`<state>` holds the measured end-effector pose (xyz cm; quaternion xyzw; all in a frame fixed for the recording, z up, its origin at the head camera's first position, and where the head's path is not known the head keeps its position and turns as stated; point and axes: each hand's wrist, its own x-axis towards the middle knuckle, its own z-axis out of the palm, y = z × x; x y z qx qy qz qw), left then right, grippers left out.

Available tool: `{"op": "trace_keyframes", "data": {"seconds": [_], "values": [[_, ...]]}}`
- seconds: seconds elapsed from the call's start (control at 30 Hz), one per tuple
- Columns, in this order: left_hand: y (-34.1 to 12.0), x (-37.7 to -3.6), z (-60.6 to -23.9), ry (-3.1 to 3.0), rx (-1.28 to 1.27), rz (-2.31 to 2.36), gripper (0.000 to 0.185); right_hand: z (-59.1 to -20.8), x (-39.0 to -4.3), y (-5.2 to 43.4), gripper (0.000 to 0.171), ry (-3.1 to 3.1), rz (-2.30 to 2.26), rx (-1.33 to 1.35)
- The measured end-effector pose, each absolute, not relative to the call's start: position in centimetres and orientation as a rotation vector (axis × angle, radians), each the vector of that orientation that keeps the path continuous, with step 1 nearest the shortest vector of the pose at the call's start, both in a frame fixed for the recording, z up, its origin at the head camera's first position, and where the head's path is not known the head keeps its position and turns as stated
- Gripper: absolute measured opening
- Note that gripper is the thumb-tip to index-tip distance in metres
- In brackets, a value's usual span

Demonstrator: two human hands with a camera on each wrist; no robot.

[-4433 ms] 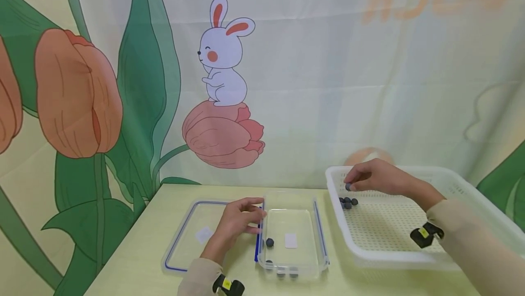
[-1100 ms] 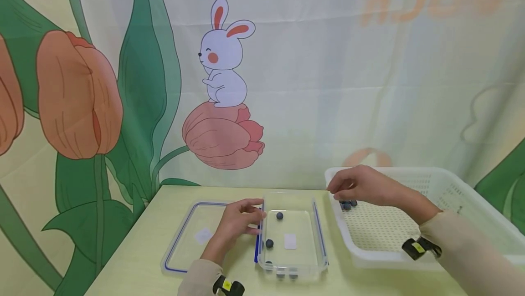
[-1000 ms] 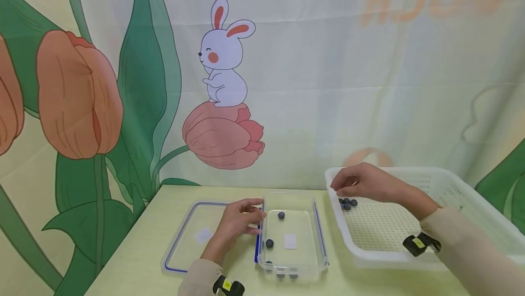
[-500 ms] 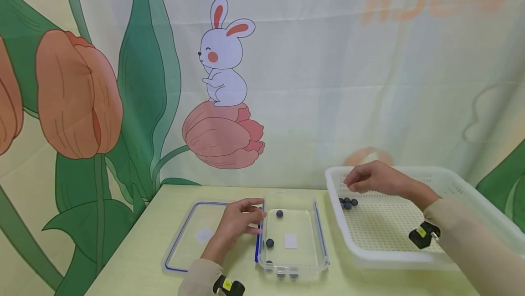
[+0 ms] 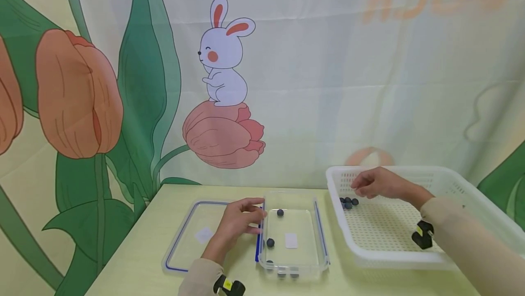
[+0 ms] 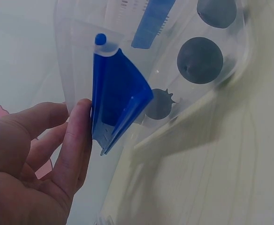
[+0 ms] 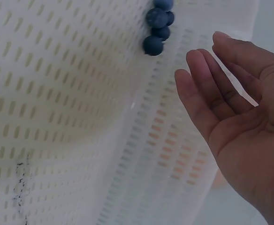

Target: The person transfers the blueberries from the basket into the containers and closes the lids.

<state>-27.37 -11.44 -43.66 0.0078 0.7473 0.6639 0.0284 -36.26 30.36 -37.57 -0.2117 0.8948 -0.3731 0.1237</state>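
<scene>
My left hand (image 5: 242, 218) holds the left side wall of a clear plastic food container (image 5: 305, 266); in the left wrist view its fingers (image 6: 78, 117) lie against the wall beside a blue latch (image 6: 118, 93). Several blueberries are inside the container: one blueberry (image 5: 280, 212) near the back, another blueberry (image 5: 270, 242) by the left wall, others along the front. Over the left part of a white plastic basket (image 5: 361, 255) hovers my right hand (image 5: 379, 183), fingers loosely bent and nothing between them. Just below its fingertips, a cluster of blueberries (image 7: 156, 18) sits against the basket's wall.
A clear lid (image 5: 180, 241) with a blue seal lies flat on the pale table (image 5: 135, 246), left of the container and partly behind my left hand. A printed cloth (image 5: 311, 82) hangs directly behind the table's back edge.
The blueberry my right hand pinched earlier is now in the container, where it rolled slightly near the back. My emptied right hand has moved right, back over the basket. The left hand stays put.
</scene>
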Motion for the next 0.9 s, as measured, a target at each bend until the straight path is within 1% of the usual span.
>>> {"op": "trace_keyframes", "data": {"seconds": [0.37,0.6,0.9], "values": [[-11.5,-27.2,-43.7,2.327,0.033,2.039,0.044,-39.6,-37.2,30.7,0.018,2.623,-0.977,-0.695],[-11.5,-27.3,-43.8,2.323,0.023,2.039,0.044,-40.3,-37.1,30.1,0.014,2.672,-0.856,-0.662],[-11.5,-27.2,-43.8,2.342,0.034,2.033,0.043,-40.7,-36.9,29.6,0.006,2.707,-0.759,-0.787]]}}
